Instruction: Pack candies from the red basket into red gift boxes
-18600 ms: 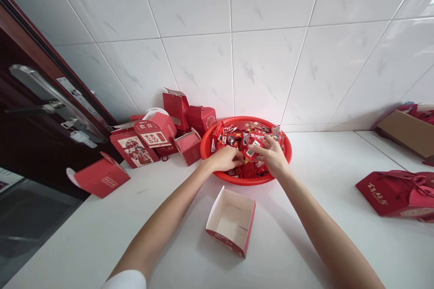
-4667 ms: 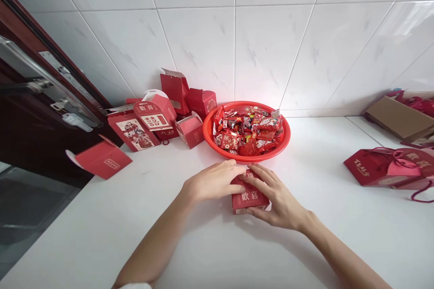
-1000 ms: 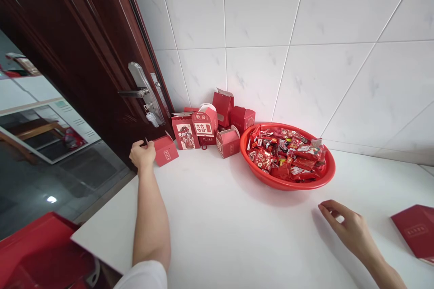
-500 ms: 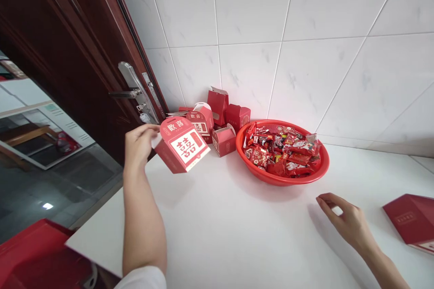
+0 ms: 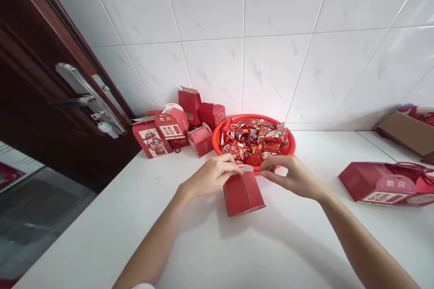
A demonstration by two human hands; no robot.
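Note:
A small red gift box (image 5: 244, 194) is tilted over the white table in front of the candy basket. My left hand (image 5: 212, 174) is closed on its upper flap, thumb and fingers pinching near the handle slot. A narrow slit runs down the box's facing side. My right hand (image 5: 288, 174) hovers just right of the box, its fingers bent and thumb slightly apart, with nothing visible between them. Behind both hands, the red plastic basket (image 5: 292, 146) holds several wrapped candies (image 5: 254, 142), its front rim partly covered by the hands and box.
Several red gift boxes (image 5: 201, 140) are clustered left of the basket, against the tiled wall (image 5: 210, 4). More red boxes (image 5: 386, 183) with a cord stand at right, and a brown cardboard box (image 5: 408, 131) lies behind them. A dark door (image 5: 37, 99) with a metal handle borders the left.
My left hand has carried the gift box from the left to the front of the basket and turned it. My right hand has come in beside it. The view has swung right.

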